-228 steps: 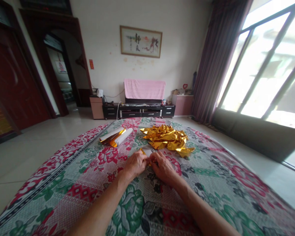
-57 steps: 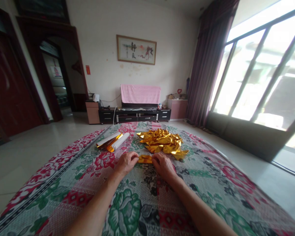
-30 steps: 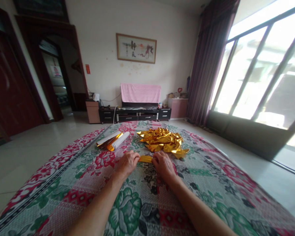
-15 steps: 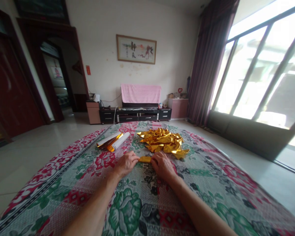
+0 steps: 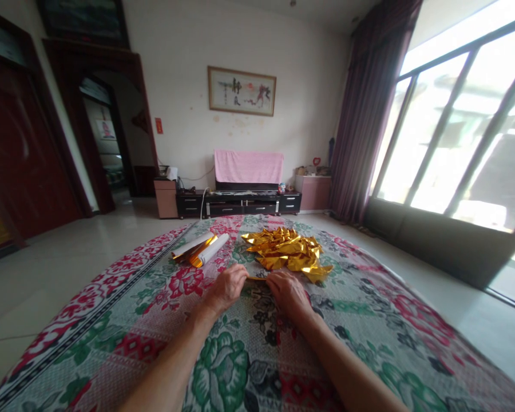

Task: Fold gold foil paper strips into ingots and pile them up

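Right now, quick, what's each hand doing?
Left hand: closed, holding one end of the gold strip.
Right hand: closed, holding the gold strip's other end.

The left forearm [image 5: 171,355] and right forearm [image 5: 340,355] are bare, tapering toward the wrists [image 5: 212,304].

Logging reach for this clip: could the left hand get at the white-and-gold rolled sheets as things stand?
Probably yes: only tablecloth shows between the left hand and the rolled sheets, though it would likely need to let go of the gold strip.
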Demonstrator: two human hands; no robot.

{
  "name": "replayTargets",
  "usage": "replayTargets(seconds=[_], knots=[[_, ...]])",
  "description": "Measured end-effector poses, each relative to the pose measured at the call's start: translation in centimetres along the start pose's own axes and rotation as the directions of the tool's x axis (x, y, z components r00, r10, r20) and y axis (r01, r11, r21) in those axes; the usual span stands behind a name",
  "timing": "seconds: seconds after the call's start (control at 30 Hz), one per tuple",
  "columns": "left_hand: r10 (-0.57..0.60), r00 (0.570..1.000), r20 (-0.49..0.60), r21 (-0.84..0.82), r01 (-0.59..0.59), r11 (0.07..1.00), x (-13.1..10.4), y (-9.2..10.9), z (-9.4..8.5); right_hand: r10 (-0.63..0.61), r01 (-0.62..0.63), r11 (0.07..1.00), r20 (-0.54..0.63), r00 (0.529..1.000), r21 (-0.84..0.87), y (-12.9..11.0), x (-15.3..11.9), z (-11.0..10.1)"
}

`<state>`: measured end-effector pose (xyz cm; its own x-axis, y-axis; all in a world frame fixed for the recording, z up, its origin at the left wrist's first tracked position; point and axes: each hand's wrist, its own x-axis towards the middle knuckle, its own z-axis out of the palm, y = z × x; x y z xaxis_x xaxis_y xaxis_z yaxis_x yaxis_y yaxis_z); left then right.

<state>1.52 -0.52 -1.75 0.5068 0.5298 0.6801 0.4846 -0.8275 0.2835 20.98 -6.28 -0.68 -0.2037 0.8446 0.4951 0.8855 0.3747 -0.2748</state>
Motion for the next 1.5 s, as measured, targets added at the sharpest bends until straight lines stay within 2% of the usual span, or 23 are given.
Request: replayTargets(seconds=[0.1,0.2,0.3,0.43,0.53,0.6,0.7,0.77,0.97,1.07,1.17,1.3,1.5], knots=[[-0.082,0.995,-0.063,-0.078,0.077,0.994,0.2,0.3,0.0,0.04,-0.032,0.989,-0.055,0.998,0.142,0.4,0.1,-0.1],[-0.262,0.965,-0.012,-0.182,0.256,0.95,0.3,1.0,-0.2,0.149,-0.106,0.93,-0.098,0.984,0.351,0.6,0.3,0.0],[-0.445,0.888,0.115,-0.335,0.456,0.824,0.3,1.6,-0.4,0.258,-0.18,0.831,-0.078,0.963,0.526,0.6,0.4,0.0],[-0.582,0.764,0.278,-0.547,0.624,0.558,0.6,2.3,-0.4,0.362,-0.263,0.675,0.001,0.932,0.689,0.8,0.3,0.3],[-0.638,0.694,0.334,-0.641,0.663,0.386,0.9,2.7,-0.4,0.387,-0.289,0.539,0.072,0.919,0.792,1.0,0.3,0.7],[-0.652,0.664,0.366,-0.694,0.662,0.285,1.0,2.9,-0.6,0.384,-0.284,0.497,0.086,0.919,0.82,1.0,0.3,0.9],[-0.651,0.643,0.403,-0.756,0.635,0.159,1.1,3.0,-0.8,0.38,-0.262,0.478,0.072,0.922,0.838,0.6,0.4,0.8],[-0.639,0.646,0.417,-0.78,0.616,0.114,1.1,3.0,-0.9,0.377,-0.253,0.455,0.073,0.923,0.854,0.3,0.4,0.6],[-0.624,0.673,0.397,-0.805,0.582,0.116,1.1,3.2,-1.2,0.387,-0.329,0.309,0.198,0.901,0.892,-0.4,0.2,-0.1],[-0.618,0.681,0.393,-0.808,0.577,0.121,1.1,3.1,-1.2,0.37,-0.338,0.288,0.222,0.902,0.896,-0.4,0.1,-0.3],[-0.615,0.683,0.394,-0.806,0.579,0.126,1.0,2.9,-1.1,0.333,-0.297,0.363,0.175,0.926,0.883,-0.4,0.0,-0.4],[-0.588,0.709,0.39,-0.805,0.572,0.156,0.7,2.6,-1.1,0.277,-0.226,0.482,0.097,0.956,0.847,-0.4,0.0,-0.6],[-0.596,0.708,0.379,-0.778,0.593,0.209,0.6,2.6,-1.0,0.237,-0.191,0.545,0.068,0.969,0.816,-0.1,0.0,-0.8]])
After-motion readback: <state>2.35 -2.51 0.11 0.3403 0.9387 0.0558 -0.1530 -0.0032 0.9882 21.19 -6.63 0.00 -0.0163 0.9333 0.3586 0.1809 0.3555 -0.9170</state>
